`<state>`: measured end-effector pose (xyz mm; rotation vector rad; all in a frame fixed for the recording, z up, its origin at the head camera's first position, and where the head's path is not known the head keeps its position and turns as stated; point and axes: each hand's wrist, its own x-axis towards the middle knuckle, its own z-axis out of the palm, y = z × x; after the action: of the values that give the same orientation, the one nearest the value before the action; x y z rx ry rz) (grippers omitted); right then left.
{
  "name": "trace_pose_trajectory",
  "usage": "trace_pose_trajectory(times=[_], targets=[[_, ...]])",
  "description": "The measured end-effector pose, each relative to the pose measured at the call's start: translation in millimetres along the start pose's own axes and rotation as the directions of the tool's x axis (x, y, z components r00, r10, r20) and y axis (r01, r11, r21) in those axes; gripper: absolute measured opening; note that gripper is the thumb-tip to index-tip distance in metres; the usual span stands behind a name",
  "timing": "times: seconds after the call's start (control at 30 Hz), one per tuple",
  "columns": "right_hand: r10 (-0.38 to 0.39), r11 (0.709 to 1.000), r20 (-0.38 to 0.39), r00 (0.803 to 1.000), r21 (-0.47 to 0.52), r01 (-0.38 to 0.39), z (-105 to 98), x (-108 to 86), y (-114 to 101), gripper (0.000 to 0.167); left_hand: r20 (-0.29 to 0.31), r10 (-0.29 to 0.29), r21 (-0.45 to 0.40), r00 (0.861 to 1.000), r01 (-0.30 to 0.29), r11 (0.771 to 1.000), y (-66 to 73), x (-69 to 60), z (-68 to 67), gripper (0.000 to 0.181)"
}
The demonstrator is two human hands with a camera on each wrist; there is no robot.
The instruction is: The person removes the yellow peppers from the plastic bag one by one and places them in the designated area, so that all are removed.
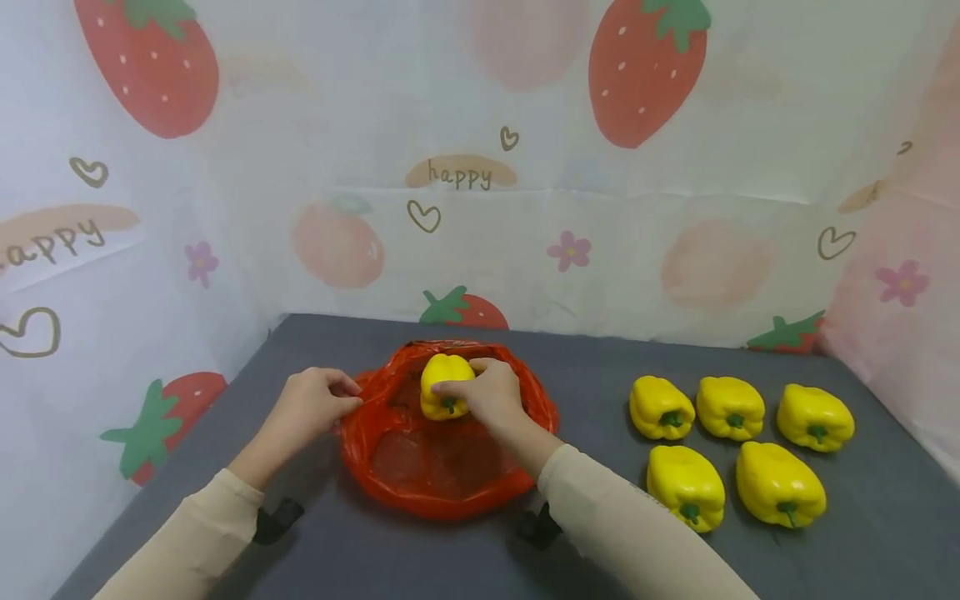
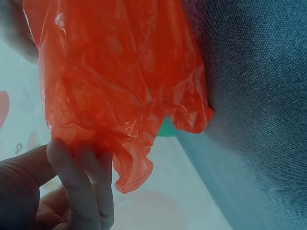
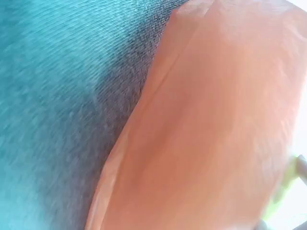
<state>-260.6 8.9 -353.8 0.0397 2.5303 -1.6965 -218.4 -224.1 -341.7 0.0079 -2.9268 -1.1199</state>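
A red plastic bag [image 1: 442, 504] sits on the dark table with its mouth spread wide. My left hand [image 1: 311, 404] pinches the bag's left rim between thumb and fingers; in the left wrist view the fingers [image 2: 79, 184] hold the thin red film [image 2: 120, 86]. Over the bag's opening, my right hand [image 1: 495, 396] grips a yellow bell pepper [image 1: 445, 392], its green stem pointing toward me. The right wrist view is mostly filled by the bag's side [image 3: 201, 120], and only a blurred yellow bit of the pepper [image 3: 283, 189] shows at its right edge.
To the right of the bag several yellow bell peppers lie in two rows, among them a front one [image 1: 780, 485] and a back one [image 1: 731, 408]. A strawberry-print cloth [image 1: 637, 217] walls the table [image 1: 585, 354] at the back and sides.
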Motion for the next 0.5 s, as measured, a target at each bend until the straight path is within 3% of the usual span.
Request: trace_pose_trajectory(times=[0.2, 0.5], targets=[[-0.007, 1.0, 0.015, 1.0, -0.004, 0.007, -15.4, -7.0, -0.9, 0.068, 0.001, -0.022, -0.009, 1.0, 0.022, 1.0, -4.2, -2.5, -0.8, 0.023], [-0.027, 0.998, 0.033, 0.999, -0.056, 0.029, -39.4, -17.2, 1.2, 0.068, -0.004, -0.008, -0.021, 1.0, 0.008, 1.0, -2.4, -1.5, 1.6, 0.021]])
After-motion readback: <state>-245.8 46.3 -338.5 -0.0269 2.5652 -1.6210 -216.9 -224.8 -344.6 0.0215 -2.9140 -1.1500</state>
